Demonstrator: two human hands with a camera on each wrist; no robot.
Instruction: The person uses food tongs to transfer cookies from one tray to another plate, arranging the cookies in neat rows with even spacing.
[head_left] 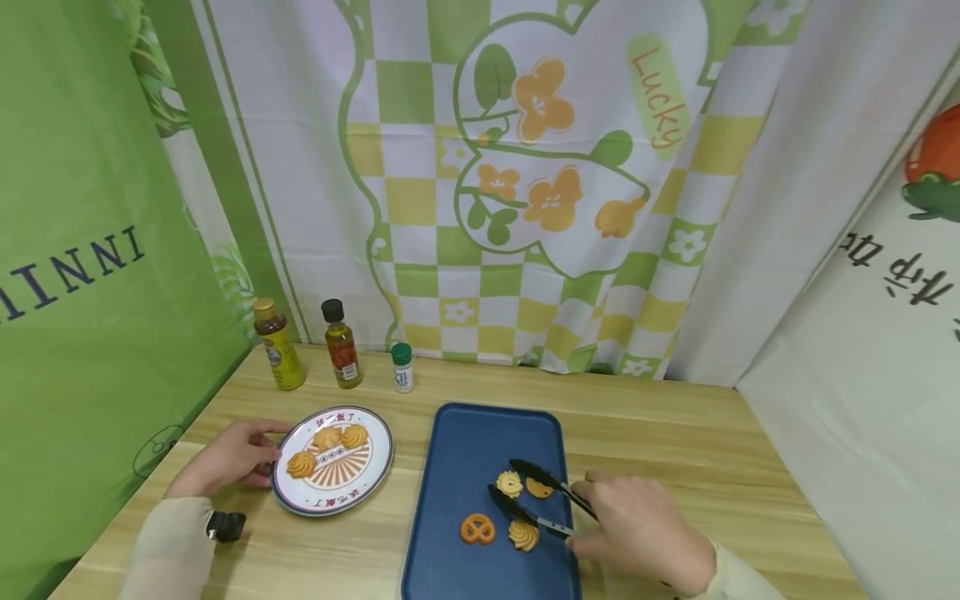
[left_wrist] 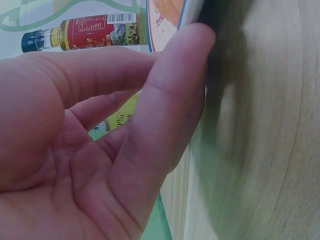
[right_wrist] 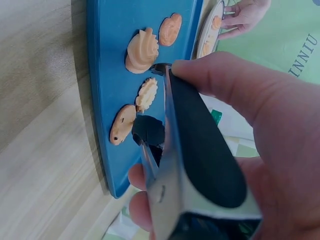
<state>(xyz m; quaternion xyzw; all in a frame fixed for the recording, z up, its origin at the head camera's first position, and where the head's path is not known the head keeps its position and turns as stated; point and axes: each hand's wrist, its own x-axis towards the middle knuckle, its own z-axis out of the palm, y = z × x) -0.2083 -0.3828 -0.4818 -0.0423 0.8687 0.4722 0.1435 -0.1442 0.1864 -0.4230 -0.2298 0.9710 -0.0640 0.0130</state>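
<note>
My right hand (head_left: pixel 637 525) holds black-and-silver tongs (right_wrist: pixel 167 135) over a blue tray (head_left: pixel 472 446). Their tips stand apart, with a pale ridged cookie (head_left: pixel 509 483) lying between them on the tray. Beside it are a chocolate-chip cookie (right_wrist: pixel 123 124), a swirled cookie (head_left: pixel 523 535) and a pretzel-shaped biscuit (head_left: pixel 477 528). At the left, my left hand (head_left: pixel 232 458) grips the rim of a white patterned plate (head_left: pixel 378 442), thumb against the edge in the left wrist view. Three swirled cookies (head_left: pixel 302 464) lie on this plate.
Behind the plate stand a yellow-labelled bottle (head_left: pixel 281 350), a dark-capped oil bottle (head_left: pixel 342 346) and a small green-capped shaker (head_left: pixel 402 368). A patterned curtain (head_left: pixel 420 183) hangs along the back of the wooden table (head_left: pixel 675 442), with cloth walls at both sides.
</note>
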